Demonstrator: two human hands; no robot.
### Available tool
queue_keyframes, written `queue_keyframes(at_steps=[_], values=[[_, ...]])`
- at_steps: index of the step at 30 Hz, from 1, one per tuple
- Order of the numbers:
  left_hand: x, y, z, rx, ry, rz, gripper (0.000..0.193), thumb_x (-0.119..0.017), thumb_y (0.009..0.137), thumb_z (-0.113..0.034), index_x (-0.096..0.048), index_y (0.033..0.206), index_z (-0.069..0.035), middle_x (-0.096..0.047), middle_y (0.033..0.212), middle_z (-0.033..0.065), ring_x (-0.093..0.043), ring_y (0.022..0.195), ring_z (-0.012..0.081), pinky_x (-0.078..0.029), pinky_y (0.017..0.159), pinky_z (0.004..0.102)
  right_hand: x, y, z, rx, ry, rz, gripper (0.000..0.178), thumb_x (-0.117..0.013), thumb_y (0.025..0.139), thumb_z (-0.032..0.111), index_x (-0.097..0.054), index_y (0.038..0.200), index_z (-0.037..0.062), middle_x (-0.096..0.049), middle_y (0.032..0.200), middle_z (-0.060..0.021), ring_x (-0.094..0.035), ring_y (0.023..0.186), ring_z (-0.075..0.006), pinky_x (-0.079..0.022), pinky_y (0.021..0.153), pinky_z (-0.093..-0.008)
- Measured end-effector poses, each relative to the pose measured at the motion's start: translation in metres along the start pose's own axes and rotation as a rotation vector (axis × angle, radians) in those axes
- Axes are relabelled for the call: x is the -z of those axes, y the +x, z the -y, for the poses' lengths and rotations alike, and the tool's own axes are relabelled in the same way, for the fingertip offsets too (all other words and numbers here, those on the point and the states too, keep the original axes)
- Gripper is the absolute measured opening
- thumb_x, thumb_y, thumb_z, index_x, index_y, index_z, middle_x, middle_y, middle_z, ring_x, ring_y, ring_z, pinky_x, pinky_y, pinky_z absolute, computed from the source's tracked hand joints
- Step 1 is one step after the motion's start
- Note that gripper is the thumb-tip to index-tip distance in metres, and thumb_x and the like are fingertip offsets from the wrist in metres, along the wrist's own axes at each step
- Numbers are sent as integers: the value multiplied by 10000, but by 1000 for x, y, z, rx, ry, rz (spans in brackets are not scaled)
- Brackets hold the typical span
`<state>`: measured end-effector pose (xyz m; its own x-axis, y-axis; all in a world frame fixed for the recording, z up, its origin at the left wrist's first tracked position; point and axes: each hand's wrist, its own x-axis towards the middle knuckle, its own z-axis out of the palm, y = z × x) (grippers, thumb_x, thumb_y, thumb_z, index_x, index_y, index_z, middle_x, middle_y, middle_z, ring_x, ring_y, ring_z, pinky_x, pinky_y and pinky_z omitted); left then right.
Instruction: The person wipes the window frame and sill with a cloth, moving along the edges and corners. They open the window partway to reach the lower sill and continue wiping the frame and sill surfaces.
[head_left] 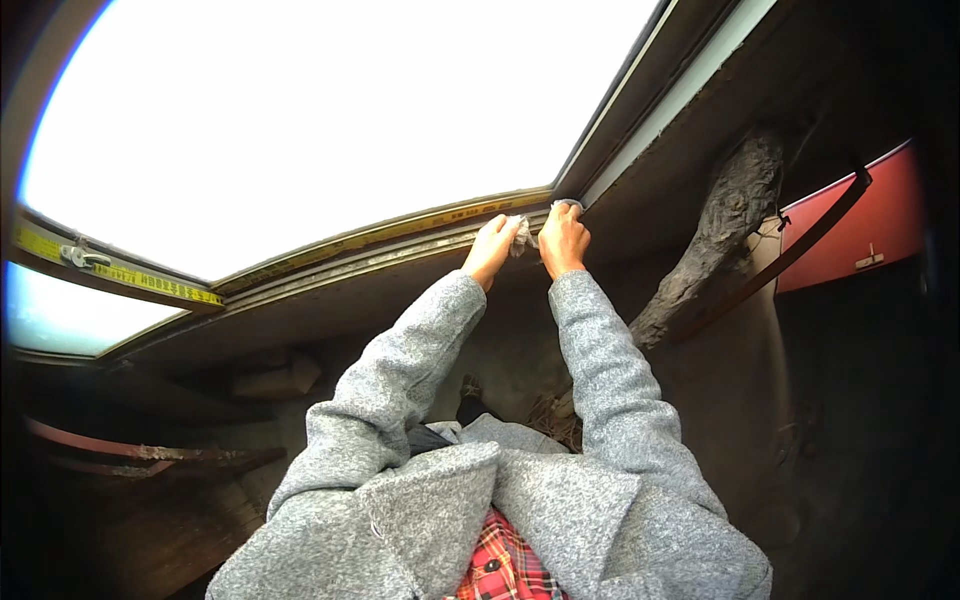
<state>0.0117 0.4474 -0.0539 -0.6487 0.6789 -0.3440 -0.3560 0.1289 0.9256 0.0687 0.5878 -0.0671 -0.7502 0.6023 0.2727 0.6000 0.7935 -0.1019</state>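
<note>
Both my arms reach forward to the window's lower track (400, 243), close to its right corner. Closed fingers of my left hand (488, 250) grip a crumpled whitish cloth (521, 236), which bunches out on the side toward the other hand. Just to the right, my right hand (564, 245) is closed at the corner of the frame, with a pale piece of the cloth showing above its fingers. Whether one cloth runs between both hands I cannot tell. The window pane (330, 110) is glaring white above the track.
A metal latch (84, 257) sits on the yellow-marked sash at the left. Right of my arms, a rough, thick branch-like piece (715, 235) leans beside a curved dark bar (815, 235) and a red panel (860, 225). Reddish bars (140, 450) lie at lower left.
</note>
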Motion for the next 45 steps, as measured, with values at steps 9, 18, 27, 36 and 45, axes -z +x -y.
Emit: queue_keyframes(at_steps=[9,18,27,36,45], values=[[8,13,-1,112,62,35,384,-444,937,-431,-558,1131,-120,-578,1123,19,-505,1026,167,-402,839,370,-8,-9,7,-52,319,-34,287,-411,951,220,-573,875,-4,-610,896,-210,-619,752,-422,-500,653,-504],[14,17,16,108,-237,-18,331,-468,937,-412,-566,1100,-142,-591,1043,-14,-519,917,150,-381,838,377,-27,-19,28,-31,844,-4,277,-462,906,200,-611,928,-32,-630,841,-216,-608,805,-416,-487,711,-444],[29,-75,20,84,-437,125,365,-501,947,-312,-527,1233,-86,-580,1208,26,-551,1053,136,-425,872,339,21,-76,2,-302,1600,513,223,-468,962,221,-608,944,48,-531,585,0,-440,426,-57,-306,373,-217],[27,-81,114,604,-562,-55,353,-482,949,-400,-588,1017,-70,-601,1097,65,-563,1007,242,-448,810,424,19,-150,-155,-798,1250,383,352,-469,963,377,-577,953,42,-617,768,-36,-494,465,-75,-347,352,-191],[25,-84,100,514,-363,-67,139,-621,834,-155,-634,957,-91,-654,865,13,-602,720,116,-456,665,295,50,-140,-161,-741,1489,214,263,-524,950,353,-525,881,99,-525,653,2,-440,435,-65,-290,362,-208]])
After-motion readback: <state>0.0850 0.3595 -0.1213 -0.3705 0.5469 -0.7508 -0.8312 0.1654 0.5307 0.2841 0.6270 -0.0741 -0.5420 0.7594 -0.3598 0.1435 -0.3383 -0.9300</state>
